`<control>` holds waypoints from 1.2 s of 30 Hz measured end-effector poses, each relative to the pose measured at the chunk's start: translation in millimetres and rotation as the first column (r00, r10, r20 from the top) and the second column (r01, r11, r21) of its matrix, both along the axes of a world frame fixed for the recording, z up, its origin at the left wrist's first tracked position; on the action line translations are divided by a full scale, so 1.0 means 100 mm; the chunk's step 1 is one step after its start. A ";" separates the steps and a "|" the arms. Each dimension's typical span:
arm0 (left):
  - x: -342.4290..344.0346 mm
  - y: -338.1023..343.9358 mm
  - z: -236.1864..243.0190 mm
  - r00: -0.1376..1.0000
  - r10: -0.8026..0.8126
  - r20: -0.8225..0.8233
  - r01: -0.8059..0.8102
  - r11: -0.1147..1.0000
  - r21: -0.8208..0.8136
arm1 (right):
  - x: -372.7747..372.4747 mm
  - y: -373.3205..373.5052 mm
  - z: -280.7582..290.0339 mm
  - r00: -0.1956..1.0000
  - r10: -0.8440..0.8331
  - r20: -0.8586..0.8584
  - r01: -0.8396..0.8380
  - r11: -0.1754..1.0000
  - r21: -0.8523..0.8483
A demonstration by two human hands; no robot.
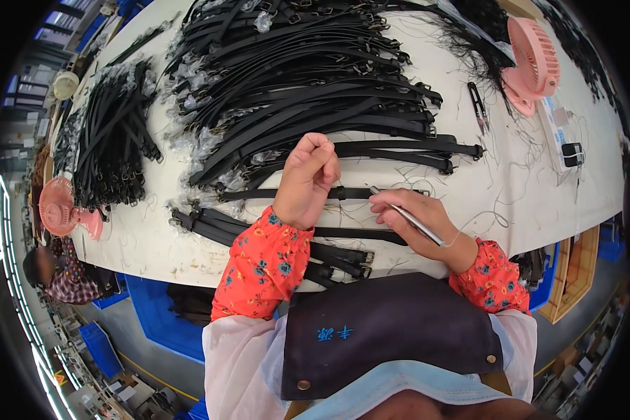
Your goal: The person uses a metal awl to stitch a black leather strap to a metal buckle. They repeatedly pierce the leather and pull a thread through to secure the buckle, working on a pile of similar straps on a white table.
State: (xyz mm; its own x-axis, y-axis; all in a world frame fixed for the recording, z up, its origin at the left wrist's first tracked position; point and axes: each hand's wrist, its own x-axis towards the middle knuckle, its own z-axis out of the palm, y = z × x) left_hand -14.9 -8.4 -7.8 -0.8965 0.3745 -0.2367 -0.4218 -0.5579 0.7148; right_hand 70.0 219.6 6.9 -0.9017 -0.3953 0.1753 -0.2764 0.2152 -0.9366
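My left hand (308, 178) is raised over the near part of the table, its fingers curled into a pinch; whatever it pinches, if anything, is too small to make out. My right hand (420, 220) grips a slim silver pen-like tool (416, 224), with a pale thread trailing beside the wrist. Beneath both hands a single black belt (357, 193) lies across the white table (511, 189). Closer to me lie several more black belts (339, 257) with metal buckles. Just beyond my left hand, a large pile of black belts (308, 91) spreads away, some ends wrapped in clear plastic.
Black-handled thread snips (477, 108) lie at the right, among loose threads. A pink fan (532, 66) stands far right, another pink fan (59, 206) at left beside a smaller belt heap (112, 133). Below the table edge are a blue bin (154, 315) and a seated person (70, 273).
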 end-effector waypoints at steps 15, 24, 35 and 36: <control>-0.17 -0.81 0.33 0.754 0.190 -0.629 -0.563 0.680 -0.470 | -0.01 0.12 0.03 0.986 -0.055 -0.156 0.063 0.997 0.048; 0.09 -0.27 0.48 0.402 -0.628 -0.666 -0.615 0.354 -0.705 | 0.04 0.39 -0.07 0.901 -0.135 -0.412 0.263 0.925 0.274; 0.23 0.18 0.15 0.507 -0.683 -0.525 -0.320 0.417 -0.851 | 0.06 0.40 -0.17 0.912 -0.239 -0.332 0.306 0.938 0.164; 0.23 0.16 0.17 0.577 -0.653 -0.490 -0.232 0.444 -0.866 | 0.06 0.41 -0.18 0.909 -0.216 -0.356 0.296 0.937 0.187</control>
